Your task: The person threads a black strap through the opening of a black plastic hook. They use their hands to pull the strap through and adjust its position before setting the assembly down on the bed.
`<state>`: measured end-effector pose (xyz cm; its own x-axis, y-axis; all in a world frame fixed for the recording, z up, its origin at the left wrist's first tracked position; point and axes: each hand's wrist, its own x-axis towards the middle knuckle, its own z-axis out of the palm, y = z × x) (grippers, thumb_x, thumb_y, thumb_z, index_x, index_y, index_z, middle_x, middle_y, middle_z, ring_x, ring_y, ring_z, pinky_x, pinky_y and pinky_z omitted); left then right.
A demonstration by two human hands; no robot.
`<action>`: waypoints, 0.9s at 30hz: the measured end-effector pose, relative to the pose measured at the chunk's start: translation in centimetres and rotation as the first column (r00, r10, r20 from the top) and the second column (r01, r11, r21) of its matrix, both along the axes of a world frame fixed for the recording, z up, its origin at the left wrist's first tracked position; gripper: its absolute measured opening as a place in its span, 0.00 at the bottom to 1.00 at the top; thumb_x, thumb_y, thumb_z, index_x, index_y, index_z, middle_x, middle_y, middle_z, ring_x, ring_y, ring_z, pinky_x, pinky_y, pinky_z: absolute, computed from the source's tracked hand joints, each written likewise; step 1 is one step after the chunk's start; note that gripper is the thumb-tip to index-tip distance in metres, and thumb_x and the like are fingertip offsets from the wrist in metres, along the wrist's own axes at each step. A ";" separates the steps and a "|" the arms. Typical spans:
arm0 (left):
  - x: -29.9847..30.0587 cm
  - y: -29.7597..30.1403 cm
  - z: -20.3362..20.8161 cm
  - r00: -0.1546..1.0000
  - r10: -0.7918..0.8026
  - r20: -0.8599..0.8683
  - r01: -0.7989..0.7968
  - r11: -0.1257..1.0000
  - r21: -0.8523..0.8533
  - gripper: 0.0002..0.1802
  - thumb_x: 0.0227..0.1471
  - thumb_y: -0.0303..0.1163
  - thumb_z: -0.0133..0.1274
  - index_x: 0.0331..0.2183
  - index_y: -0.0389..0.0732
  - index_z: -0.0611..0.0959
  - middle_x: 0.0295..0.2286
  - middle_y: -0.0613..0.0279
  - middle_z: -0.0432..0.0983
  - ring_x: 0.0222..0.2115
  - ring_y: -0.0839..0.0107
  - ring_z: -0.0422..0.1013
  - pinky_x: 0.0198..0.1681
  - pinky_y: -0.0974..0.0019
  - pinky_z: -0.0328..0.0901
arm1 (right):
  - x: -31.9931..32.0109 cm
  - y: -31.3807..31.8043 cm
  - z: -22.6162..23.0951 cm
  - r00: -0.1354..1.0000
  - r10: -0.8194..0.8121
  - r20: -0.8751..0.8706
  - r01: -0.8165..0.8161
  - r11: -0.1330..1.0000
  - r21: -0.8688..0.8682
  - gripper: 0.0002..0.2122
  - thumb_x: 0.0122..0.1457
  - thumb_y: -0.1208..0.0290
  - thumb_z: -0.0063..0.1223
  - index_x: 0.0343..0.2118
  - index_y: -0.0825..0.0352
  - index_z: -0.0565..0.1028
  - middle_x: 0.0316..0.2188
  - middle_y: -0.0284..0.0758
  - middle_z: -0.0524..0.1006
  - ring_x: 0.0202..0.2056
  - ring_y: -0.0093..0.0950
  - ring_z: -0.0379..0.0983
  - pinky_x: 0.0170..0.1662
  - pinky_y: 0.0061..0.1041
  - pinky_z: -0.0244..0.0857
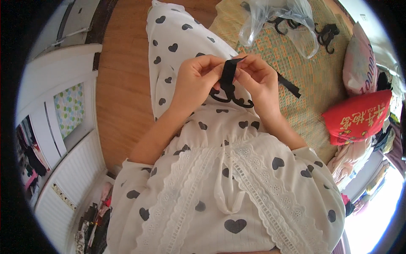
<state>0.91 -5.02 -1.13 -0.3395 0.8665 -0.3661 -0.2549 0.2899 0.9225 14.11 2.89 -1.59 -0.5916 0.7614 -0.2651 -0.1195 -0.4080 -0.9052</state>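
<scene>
Found a black band [229, 72] between both hands, above the lap of a white dress [235, 226] printed with dark hearts. Noted the left hand [194, 80] closed in a pinch at the band's left side, thumb against fingers; noted the right hand [260, 81] likewise pinching at the right side. Observed curled black hooks [230, 95] directly below the band, between the hands; cannot tell how joined. Recorded a black strip [290, 86] projecting past the right hand; could not trace its other end. Seen beyond, on a woven mat [315, 80]: a clear bag [255, 26] with dark hooks [280, 25] at it, and further hooks [327, 34] to its right.
</scene>
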 end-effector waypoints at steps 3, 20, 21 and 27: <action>-0.1 -0.1 -0.1 0.999 -0.033 -0.006 0.033 0.999 -0.027 0.07 0.51 0.25 0.49 0.28 0.33 0.80 0.21 0.65 0.75 0.18 0.82 0.66 0.21 0.79 0.59 | 0.4 0.5 -0.5 0.991 0.121 0.054 -0.122 0.992 0.019 0.07 0.53 0.79 0.51 0.33 0.76 0.74 0.26 0.34 0.76 0.28 0.20 0.72 0.34 0.19 0.67; -0.2 -0.3 0.0 0.964 0.099 -0.245 -0.092 0.995 0.039 0.04 0.50 0.21 0.51 0.27 0.30 0.80 0.20 0.62 0.76 0.18 0.80 0.70 0.21 0.78 0.65 | -1.3 0.2 -0.3 0.982 0.012 0.190 -0.073 0.944 0.322 0.06 0.50 0.79 0.51 0.29 0.74 0.77 0.23 0.37 0.78 0.25 0.23 0.73 0.32 0.22 0.66; -0.3 -0.3 -0.1 0.964 0.099 -0.246 -0.093 0.995 0.039 0.04 0.50 0.21 0.51 0.27 0.30 0.80 0.20 0.62 0.76 0.18 0.80 0.70 0.21 0.78 0.65 | -1.3 0.4 -0.1 0.981 0.022 0.192 -0.082 0.946 0.314 0.06 0.49 0.78 0.52 0.29 0.74 0.77 0.22 0.38 0.77 0.25 0.23 0.72 0.31 0.23 0.66; -1.6 0.4 0.7 0.965 0.115 -0.237 -0.108 0.993 0.043 0.04 0.47 0.22 0.52 0.29 0.31 0.79 0.23 0.66 0.75 0.23 0.80 0.70 0.29 0.76 0.66 | -1.3 0.9 -1.0 0.968 -0.062 0.243 -0.097 0.801 0.591 0.04 0.44 0.75 0.54 0.22 0.69 0.76 0.18 0.34 0.76 0.20 0.26 0.69 0.35 0.26 0.62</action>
